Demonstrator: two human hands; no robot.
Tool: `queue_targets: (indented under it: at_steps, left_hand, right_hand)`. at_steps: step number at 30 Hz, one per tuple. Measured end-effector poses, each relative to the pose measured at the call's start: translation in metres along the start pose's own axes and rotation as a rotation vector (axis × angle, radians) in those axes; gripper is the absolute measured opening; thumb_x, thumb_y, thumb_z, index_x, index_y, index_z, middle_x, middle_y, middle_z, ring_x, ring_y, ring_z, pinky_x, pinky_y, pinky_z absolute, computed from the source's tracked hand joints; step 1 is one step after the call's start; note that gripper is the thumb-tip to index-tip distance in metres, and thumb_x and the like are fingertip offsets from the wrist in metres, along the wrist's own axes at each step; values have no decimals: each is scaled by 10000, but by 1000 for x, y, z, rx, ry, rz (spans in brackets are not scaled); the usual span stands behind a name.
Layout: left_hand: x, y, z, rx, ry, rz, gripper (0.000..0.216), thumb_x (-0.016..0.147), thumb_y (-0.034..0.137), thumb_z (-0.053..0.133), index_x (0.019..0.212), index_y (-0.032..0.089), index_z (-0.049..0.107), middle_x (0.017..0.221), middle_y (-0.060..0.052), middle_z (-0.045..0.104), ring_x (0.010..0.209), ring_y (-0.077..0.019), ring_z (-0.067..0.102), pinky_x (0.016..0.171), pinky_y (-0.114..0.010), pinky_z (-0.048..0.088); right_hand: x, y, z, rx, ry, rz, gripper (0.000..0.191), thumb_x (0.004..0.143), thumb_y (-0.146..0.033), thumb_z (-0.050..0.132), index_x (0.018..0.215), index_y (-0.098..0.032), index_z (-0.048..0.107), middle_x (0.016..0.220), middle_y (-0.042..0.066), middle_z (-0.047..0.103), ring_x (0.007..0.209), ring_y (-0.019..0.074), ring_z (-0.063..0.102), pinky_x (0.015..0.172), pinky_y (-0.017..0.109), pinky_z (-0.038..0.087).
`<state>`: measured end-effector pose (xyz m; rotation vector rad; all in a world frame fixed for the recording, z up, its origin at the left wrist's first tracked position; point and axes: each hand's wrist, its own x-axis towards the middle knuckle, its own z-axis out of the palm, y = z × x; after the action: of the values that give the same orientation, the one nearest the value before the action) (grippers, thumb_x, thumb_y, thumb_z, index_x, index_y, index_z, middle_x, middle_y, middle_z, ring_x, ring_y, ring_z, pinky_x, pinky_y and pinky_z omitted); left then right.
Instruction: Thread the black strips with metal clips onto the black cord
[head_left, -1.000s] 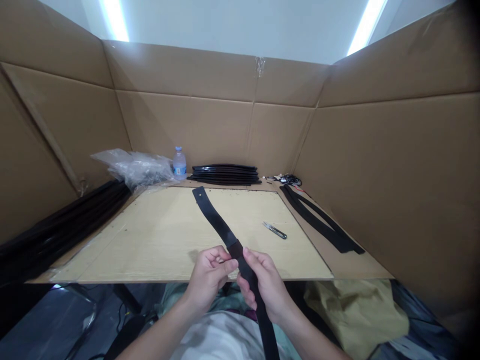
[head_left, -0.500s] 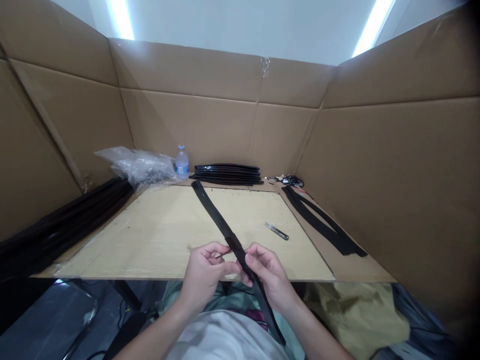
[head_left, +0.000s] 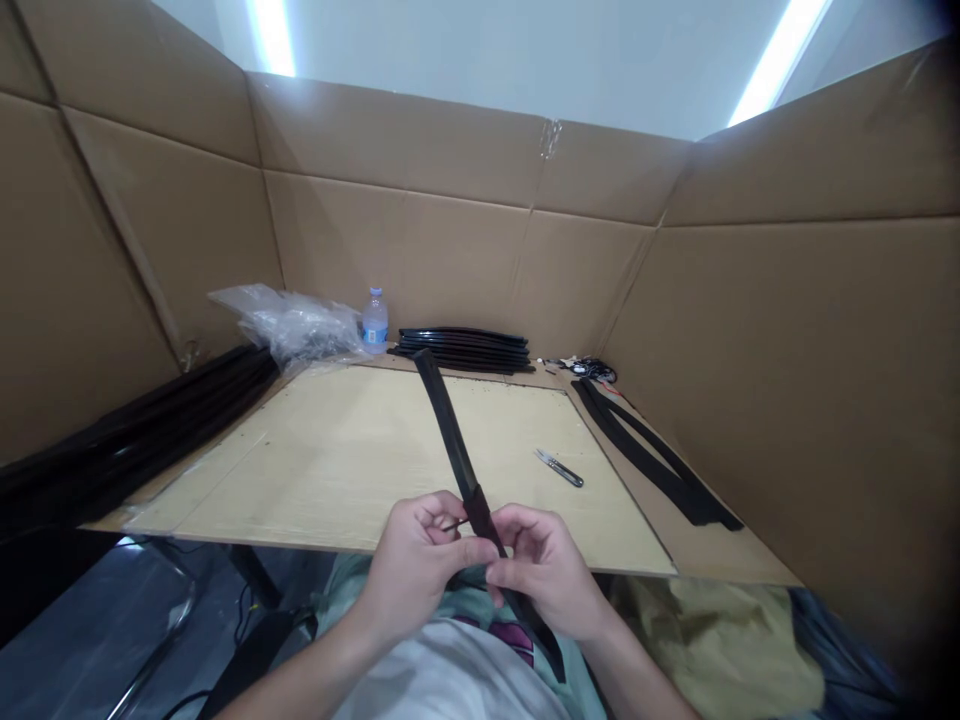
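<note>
Both my hands pinch a long black strap [head_left: 450,430] at the near edge of the wooden board [head_left: 330,470]. My left hand [head_left: 420,565] grips it from the left, with thumb and fingers closed. From the right, my right hand [head_left: 547,570] holds the same spot with fingers curled round it. The strap runs from my lap up and away over the board, turned nearly on edge, its far end raised toward the back wall.
Small metal snips [head_left: 559,467] lie on the board to the right. Black straps [head_left: 660,460] lie along the right side, a stack of them [head_left: 465,349] at the back, long black strips [head_left: 135,440] at left. A water bottle [head_left: 375,320] and a plastic bag [head_left: 292,325] stand behind. Cardboard walls surround everything.
The strap has been twisted from flat to nearly on edge, and its far end has swung to the right and lifted. Both hands stayed at the board's near edge.
</note>
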<state>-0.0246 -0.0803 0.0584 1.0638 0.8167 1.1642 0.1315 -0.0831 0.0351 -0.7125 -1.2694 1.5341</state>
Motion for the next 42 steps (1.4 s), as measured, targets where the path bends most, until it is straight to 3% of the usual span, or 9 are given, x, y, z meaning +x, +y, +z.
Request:
queue_targets:
  at_steps: [8,12,16,19,23,29,33,38,42]
  left_hand:
    - [-3,8,4,-35,-37,-37,281,557,238,819,601,134,562,542,-12,627,436,-130,570,413,-227,460]
    - [-4,6,2,-65,-68,-54,289,582,232,807,617,141,534,528,-14,623,429,-143,576,412,-234,450]
    - [-2,3,-1,-87,-105,-51,284,630,236,779,637,147,509,542,-23,629,419,-149,575,416,-245,438]
    - [3,2,-4,-73,-101,-10,290,642,234,772,620,147,497,551,-26,632,462,-144,586,468,-245,450]
    - [9,1,-8,-51,-55,31,289,669,245,753,613,151,486,522,-17,626,478,-129,585,470,-205,410]
    - [12,0,-11,49,19,35,312,593,289,799,624,139,527,533,3,605,488,-113,558,454,-189,379]
    - [10,-1,-9,83,28,43,362,472,262,852,676,123,587,526,27,562,477,-101,517,435,-188,359]
    - [7,-3,-6,58,36,33,299,561,230,811,594,124,534,532,15,569,471,-80,505,439,-178,360]
    - [6,-6,-5,-11,-1,18,320,607,218,784,597,152,470,488,18,579,421,-110,537,421,-202,399]
  right_hand:
    - [-4,-9,7,-16,22,14,261,642,-187,789,781,-159,569,743,-14,573,531,95,539,419,240,532]
    - [-7,-8,11,11,37,37,373,656,-221,786,729,-192,421,700,-33,567,523,115,586,409,249,528]
    - [-9,-6,16,-21,43,78,433,717,-286,749,748,-219,322,622,-35,605,428,114,582,355,192,442]
    - [-9,-7,16,-28,36,30,354,803,-325,668,779,-212,334,694,17,658,435,81,546,370,163,380]
    - [-7,-9,14,67,-1,1,241,898,-361,537,815,-189,391,798,56,659,543,74,542,464,189,396]
    - [-2,-1,9,129,17,0,207,836,-308,637,918,-183,495,799,15,585,617,80,523,464,172,400]
    - [0,1,8,67,-21,15,395,752,-260,724,1088,-177,534,860,22,573,559,63,508,428,182,444]
    - [0,-5,12,21,-19,56,283,681,-265,772,815,-144,554,756,-15,554,437,56,508,368,206,477]
    - [-2,-6,15,18,23,27,301,737,-271,735,770,-178,451,646,-38,566,450,74,529,401,195,454]
